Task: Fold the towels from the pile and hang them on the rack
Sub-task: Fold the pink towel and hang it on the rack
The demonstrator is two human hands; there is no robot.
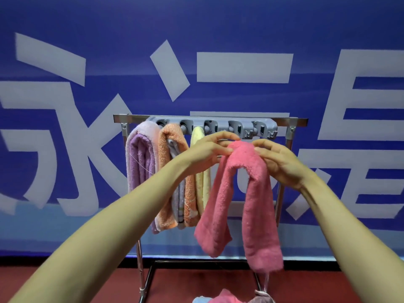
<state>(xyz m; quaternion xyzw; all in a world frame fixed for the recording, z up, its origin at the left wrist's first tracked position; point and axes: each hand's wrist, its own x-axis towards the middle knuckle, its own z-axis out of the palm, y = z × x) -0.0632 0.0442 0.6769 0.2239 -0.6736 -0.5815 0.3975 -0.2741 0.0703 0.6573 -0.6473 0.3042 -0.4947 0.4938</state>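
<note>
While hands [204,150] [278,162] grip pink towel [258,204], yellow towel [202,191] hangs beside.

Staged demo or recording space, I'd say: wall-size blue printed banner [240,29] with huge white characters [244,67] as backdrop, dark red floor [218,281], and a free-standing chrome rack [293,121] with a grey plastic hook rail [218,125] and draped towels [142,162] parked just in front.

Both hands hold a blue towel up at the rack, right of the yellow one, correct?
No: it is a pink towel, not blue. The head view shows left hand and right hand holding it at the rack, right of the yellow towel.
</note>
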